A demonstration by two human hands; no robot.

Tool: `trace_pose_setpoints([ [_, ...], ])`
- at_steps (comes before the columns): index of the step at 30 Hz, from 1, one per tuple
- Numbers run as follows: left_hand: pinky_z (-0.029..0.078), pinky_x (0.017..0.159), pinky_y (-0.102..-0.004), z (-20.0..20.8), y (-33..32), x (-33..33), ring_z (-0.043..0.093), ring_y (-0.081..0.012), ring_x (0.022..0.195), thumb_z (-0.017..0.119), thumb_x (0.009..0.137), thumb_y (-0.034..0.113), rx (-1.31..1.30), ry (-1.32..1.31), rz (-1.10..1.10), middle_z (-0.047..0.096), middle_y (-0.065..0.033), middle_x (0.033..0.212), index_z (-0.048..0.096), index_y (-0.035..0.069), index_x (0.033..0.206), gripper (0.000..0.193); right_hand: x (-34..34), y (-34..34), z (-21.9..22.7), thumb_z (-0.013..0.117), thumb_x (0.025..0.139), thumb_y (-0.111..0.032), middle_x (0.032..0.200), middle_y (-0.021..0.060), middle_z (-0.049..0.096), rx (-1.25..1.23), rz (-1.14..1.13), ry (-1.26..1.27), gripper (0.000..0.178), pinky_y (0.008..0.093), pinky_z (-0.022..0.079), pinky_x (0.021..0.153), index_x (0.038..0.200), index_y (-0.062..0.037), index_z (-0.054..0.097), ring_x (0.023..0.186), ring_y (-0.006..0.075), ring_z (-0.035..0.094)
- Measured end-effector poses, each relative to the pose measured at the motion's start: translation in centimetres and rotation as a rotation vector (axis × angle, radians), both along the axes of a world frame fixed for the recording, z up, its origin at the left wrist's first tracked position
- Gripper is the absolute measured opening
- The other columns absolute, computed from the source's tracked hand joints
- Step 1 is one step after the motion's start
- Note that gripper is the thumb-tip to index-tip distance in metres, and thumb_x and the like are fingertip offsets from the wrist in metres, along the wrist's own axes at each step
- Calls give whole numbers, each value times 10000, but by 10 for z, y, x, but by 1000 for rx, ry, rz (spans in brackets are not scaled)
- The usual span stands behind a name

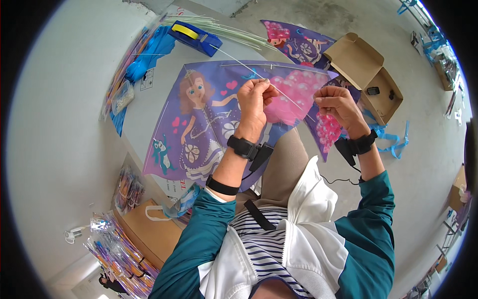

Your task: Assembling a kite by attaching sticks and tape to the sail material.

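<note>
Holding a thin white stick [234, 60] in the left hand [256, 97], with the grip pinched closed on it, thumb against fingers. Slanting the stick over a big purple kite [204, 117], with the far end up by a blue tape holder [201, 42] and the near end pointing down to the right, over some pink balls in the kite picture. Can't tell about the far end touching the tape holder.

Keeping the right hand [341, 107] near the right corner of the kite, with the grip closed, fingertips together. Can't tell about anything thin in between.

Spread out flat on a grey surface [137, 129], right in front of the knees: the kite, with a girl in a long dress, pink hearts and a small blue animal on it. Lying past the tape holder: a bunch of pale sticks [226, 26]. Heaped at the left: shiny blue stuff [149, 55], and just beside it a little clear bag [123, 97] of white bits.

Over on the right: another kite [298, 42], an open brown box [356, 62] with a small black thing [373, 90] inside, and a curly blue ribbon [398, 149]. Down at the lower left: a cardboard box [152, 234] beside long plastic packs [119, 254].
</note>
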State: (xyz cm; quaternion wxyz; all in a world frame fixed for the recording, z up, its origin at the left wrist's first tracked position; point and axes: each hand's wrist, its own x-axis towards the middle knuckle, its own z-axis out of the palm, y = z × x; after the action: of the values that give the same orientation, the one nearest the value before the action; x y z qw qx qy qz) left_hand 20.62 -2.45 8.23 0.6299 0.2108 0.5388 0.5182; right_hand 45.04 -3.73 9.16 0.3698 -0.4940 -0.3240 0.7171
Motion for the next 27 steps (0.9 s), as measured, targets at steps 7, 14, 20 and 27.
trace_pose_setpoints([
  [7, 467, 535, -227, -5, 10, -6, 682, -152, 649, 651, 897, 97, 21, 11, 4, 683, -60, 763, 616, 64, 910, 50, 4, 0, -1, 716, 849, -27, 747, 41, 637, 28, 25, -20, 71, 229, 464, 569, 893, 27, 698, 625, 113, 584],
  [14, 480, 541, -222, -2, 17, -14, 683, -152, 654, 651, 900, 94, 29, 10, -7, 682, -58, 764, 615, 66, 916, 49, 3, 3, -2, 706, 853, -23, 740, 30, 634, 39, 55, -26, 56, 226, 447, 556, 876, 25, 689, 604, 108, 574],
  [20, 483, 528, -222, 4, 30, -66, 683, -158, 658, 660, 885, 74, 43, -34, 60, 685, -69, 771, 621, 52, 928, 62, 6, 2, -5, 696, 850, -13, 743, 42, 631, 54, 41, -67, 76, 225, 431, 540, 904, 35, 673, 609, 109, 582],
  [27, 494, 545, -241, -18, 102, -262, 647, -183, 655, 631, 916, 54, 66, -36, 418, 691, -147, 821, 621, -16, 906, 71, -3, 0, 1, 695, 833, -11, 746, 61, 632, 17, 33, -123, 89, 229, 450, 564, 898, 41, 664, 633, 117, 583],
])
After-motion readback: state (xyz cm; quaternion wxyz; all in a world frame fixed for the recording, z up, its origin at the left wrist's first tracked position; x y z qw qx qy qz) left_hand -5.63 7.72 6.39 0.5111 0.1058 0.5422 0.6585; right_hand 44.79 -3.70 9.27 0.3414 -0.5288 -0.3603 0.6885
